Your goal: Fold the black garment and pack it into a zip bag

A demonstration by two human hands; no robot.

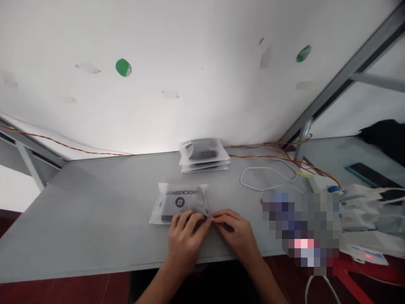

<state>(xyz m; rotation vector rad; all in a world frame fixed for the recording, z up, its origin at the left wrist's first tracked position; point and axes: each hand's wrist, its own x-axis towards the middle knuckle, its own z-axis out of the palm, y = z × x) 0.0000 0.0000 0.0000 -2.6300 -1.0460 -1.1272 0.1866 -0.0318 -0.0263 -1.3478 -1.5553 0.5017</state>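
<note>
A frosted plastic pouch (179, 201) printed with an upside-down ROCKBROS logo lies on the grey table (95, 211) near its front edge, a dark item inside. My left hand (186, 234) rests on the pouch's near edge with its fingers curled down onto it. Beside it, my right hand (236, 230) pinches the pouch's near right corner, fingers bent. Further back, against the white wall, sits a stack of similar pouches (204, 155).
A white cable loop (267, 177) lies right of the stack. Red and yellow wires (284, 158) run along the table's back edge. At the right are white packets and papers (367, 211), a blurred-out patch, and a dark phone (363, 171). A metal frame post (303, 131) rises at back right.
</note>
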